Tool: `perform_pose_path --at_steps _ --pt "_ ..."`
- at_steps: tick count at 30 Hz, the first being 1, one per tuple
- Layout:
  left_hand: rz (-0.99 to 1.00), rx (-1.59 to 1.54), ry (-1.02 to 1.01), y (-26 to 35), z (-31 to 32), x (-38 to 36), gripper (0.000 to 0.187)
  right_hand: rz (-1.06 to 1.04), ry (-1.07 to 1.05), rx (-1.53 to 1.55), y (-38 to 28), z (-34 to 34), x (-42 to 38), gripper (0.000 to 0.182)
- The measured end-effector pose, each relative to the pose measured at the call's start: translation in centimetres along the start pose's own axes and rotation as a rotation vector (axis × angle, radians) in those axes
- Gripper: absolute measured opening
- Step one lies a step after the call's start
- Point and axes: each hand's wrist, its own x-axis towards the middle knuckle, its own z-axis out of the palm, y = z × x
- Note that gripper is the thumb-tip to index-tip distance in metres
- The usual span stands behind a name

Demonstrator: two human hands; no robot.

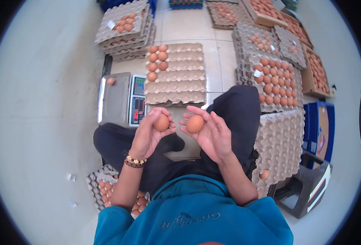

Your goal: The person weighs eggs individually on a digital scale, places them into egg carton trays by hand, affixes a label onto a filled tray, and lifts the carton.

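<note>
My left hand [151, 130] curls its fingers round a brown egg [161, 122]. Beside it, palm up with spread fingers, my right hand [210, 132] holds another brown egg [195, 123]. The two eggs are a short way apart, above my lap. Just beyond my hands lies a grey egg tray [180, 75] on a stack, with several brown eggs [152, 66] in its left columns. To its left stands a digital scale [138, 100] with lit red digits, and a single egg [110, 81] rests on its metal plate [114, 102].
Stacked trays with eggs [123, 34] stand at the back left. On the right are a fuller egg tray [276, 81], wooden crates of eggs [316, 71], bare trays [280, 143], a blue bin [325, 130] and a dark stool [307, 192]. Another egg tray [93, 181] sits by my left elbow.
</note>
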Motion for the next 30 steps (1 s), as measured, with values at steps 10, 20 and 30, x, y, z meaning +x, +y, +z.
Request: perform_pose_path --at_steps 10,20,30 --pt "0.479 1.103 0.310 -4.0 -0.4 -5.0 0.047 0.160 0.006 -0.164 6.5 0.0 0.5 0.060" --pt "0.524 0.497 0.844 -9.1 -3.7 -19.3 0.040 0.391 -0.191 -0.229 8.6 -1.9 0.9 0.063" --pt "0.533 0.034 2.168 -20.1 -16.3 -36.0 0.039 0.313 -0.047 -0.404 8.3 -5.7 3.0 0.051"
